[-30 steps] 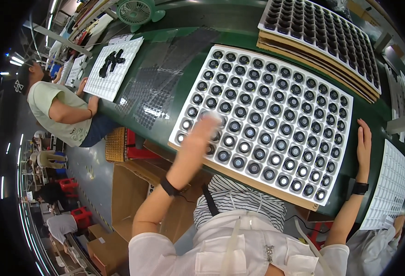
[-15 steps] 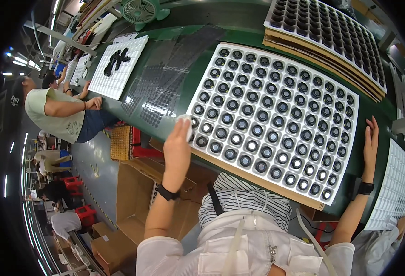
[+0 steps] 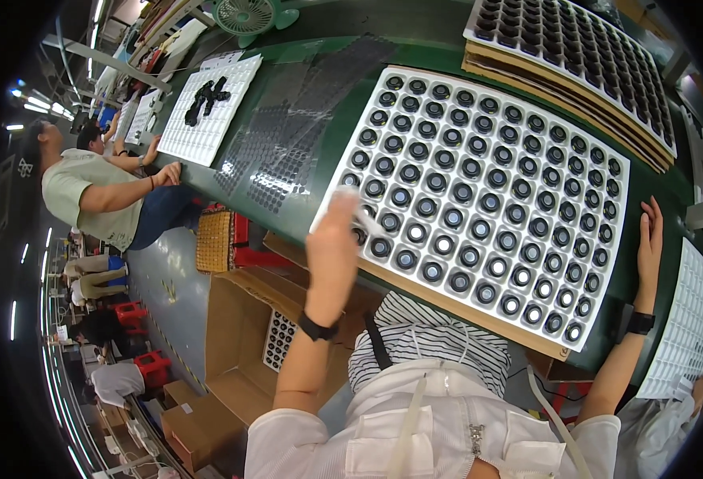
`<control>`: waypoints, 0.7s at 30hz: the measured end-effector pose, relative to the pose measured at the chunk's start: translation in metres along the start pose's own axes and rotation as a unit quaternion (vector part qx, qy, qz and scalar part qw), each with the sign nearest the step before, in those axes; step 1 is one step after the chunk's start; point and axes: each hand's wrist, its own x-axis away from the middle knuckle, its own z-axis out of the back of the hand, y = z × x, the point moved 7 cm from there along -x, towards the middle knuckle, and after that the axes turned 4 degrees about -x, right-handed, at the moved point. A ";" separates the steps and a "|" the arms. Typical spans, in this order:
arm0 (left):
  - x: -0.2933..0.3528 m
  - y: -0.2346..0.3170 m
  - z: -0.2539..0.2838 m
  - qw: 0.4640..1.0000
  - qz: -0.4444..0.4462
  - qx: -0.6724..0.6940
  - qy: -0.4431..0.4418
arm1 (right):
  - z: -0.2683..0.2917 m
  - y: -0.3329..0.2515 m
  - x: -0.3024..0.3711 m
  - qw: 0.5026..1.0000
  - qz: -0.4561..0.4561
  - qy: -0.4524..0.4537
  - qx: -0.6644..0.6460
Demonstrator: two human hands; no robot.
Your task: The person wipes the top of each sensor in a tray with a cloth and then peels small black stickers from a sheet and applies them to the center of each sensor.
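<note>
A large white tray (image 3: 624,172) lies on the green bench in front of me, with rows of black round lens-like parts (image 3: 469,255) in its pockets. My left hand (image 3: 334,254) is closed on a crumpled white cloth (image 3: 366,221), held over the tray's left edge. The hand and cloth cover a few of the parts there, and both are slightly blurred. My right hand (image 3: 649,243) rests beside the tray's right edge, fingers stretched out and holding nothing.
Stacked trays with cardboard sheets (image 3: 559,104) stand at the far right. Dark perforated sheets (image 3: 272,152) lie left of my tray. Beyond sits a white tray with black pieces (image 3: 206,102), near a co-worker (image 3: 100,191). An open carton (image 3: 232,335) stands below the bench.
My left hand has moved right with the white cloth, from beside the tray's left edge to above its parts. My right hand stays by the right edge. The view has shifted slightly.
</note>
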 end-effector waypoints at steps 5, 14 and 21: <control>0.054 0.156 -0.018 0.917 -0.311 0.207 -0.139 | -0.006 0.002 -0.005 0.999 -0.005 0.001 -0.036; -0.074 0.070 -0.039 0.975 -0.182 0.097 -0.083 | 0.001 0.000 -0.002 0.999 -0.019 0.020 -0.033; 0.056 0.196 -0.035 0.829 -0.516 0.135 -0.170 | -0.005 -0.006 -0.005 0.998 -0.030 0.022 -0.050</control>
